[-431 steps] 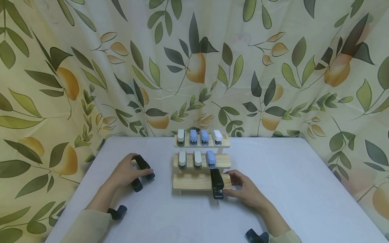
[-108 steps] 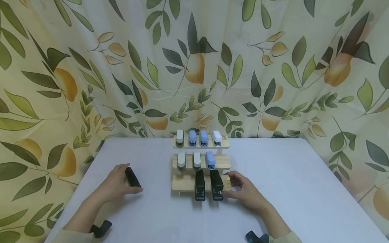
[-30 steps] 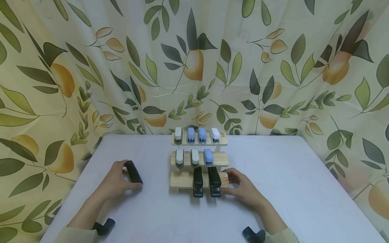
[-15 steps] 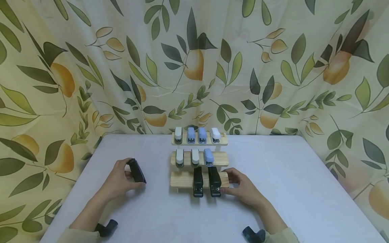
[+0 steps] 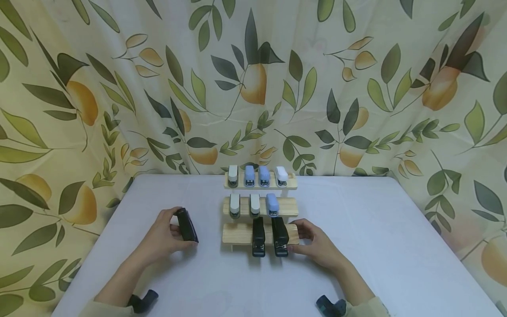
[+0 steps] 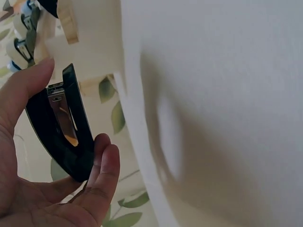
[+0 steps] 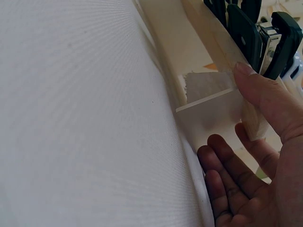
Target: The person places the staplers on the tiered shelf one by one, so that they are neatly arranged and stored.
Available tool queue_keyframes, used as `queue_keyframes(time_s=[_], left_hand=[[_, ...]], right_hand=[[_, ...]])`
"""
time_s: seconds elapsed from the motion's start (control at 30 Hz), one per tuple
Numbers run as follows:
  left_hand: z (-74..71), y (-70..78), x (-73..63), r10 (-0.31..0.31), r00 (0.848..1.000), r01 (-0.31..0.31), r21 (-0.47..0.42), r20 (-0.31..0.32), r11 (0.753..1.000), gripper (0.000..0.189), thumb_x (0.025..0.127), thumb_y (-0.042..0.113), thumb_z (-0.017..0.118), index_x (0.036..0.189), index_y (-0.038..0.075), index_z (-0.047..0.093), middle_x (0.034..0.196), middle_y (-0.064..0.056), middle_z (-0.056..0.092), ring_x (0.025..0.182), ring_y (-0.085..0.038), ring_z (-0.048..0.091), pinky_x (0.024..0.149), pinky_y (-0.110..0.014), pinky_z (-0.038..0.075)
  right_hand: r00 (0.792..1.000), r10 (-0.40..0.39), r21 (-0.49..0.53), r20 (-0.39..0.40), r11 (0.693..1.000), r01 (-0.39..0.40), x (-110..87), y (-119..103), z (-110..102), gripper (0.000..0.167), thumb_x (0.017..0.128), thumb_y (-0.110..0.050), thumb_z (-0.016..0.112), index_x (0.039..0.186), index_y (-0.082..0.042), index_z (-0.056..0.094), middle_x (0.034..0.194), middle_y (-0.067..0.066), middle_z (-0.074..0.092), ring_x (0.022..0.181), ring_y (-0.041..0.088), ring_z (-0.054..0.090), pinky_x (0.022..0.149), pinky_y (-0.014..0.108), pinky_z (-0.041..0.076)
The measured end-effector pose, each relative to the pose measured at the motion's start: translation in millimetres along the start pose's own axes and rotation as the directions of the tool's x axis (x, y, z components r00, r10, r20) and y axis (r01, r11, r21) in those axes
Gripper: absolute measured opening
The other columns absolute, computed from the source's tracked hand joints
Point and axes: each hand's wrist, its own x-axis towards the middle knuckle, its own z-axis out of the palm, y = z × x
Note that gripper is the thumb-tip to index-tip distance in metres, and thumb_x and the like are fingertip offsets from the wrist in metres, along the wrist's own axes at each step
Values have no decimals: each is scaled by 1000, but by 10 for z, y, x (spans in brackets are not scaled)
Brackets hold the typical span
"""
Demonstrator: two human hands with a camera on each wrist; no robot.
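My left hand point(image 5: 160, 235) holds a black stapler point(image 5: 187, 225) by its two ends, between thumb and fingers. In the left wrist view that stapler point(image 6: 61, 127) hangs apart from the white tabletop, its shadow falling on the cloth. To its right stands a three-tier wooden display rack point(image 5: 236, 234). Two more black staplers, one in the middle point(image 5: 259, 237) and one at the right point(image 5: 280, 237), sit on its lowest shelf. My right hand point(image 5: 318, 246) grips the right end of this shelf; in the right wrist view its thumb point(image 7: 265, 90) presses the board's edge.
Two pale staplers point(image 5: 255, 204) and a blue one point(image 5: 272, 204) occupy the middle shelf. On the top shelf are a pale stapler point(image 5: 233, 175), two blue ones point(image 5: 264, 175) and a white one point(image 5: 281, 176). A patterned curtain point(image 5: 253, 132) hangs behind the white table point(image 5: 356, 211).
Over the longer span, a second black stapler came onto the lowest shelf. Within the last second my left hand has carried its stapler rightward. My right hand has stayed at the rack.
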Motion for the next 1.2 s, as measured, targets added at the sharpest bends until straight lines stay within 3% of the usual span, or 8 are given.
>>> queue_keyframes(time_s=[0.57,0.97,1.2], left_hand=[[154,272,-101,13,999,-11,-46,38,999,121,61,41,101,158,16,33,144,-12,48,115,-26,64,87,-40,58],[351,486,-193,86,993,-78,-93,84,993,118,60,32,102,158,17,39,147,-2,47,109,-17,64,89,-36,55],[440,571,-209,115,988,-107,-77,104,991,118,60,33,102,158,18,38,150,-1,46,107,-14,64,91,-35,54]], right_hand=[[1000,-6,-18,-5,1000,6,2,10,-2,60,81,-29,88,133,-19,59,128,3,66,114,23,61,102,41,49],[1000,6,-7,-3,1000,-6,7,10,-5,60,81,-29,89,133,-18,59,128,4,65,114,24,60,103,44,47],[1000,11,-14,-5,1000,-11,9,7,-7,61,81,-30,89,133,-18,59,127,4,65,113,23,60,102,41,48]])
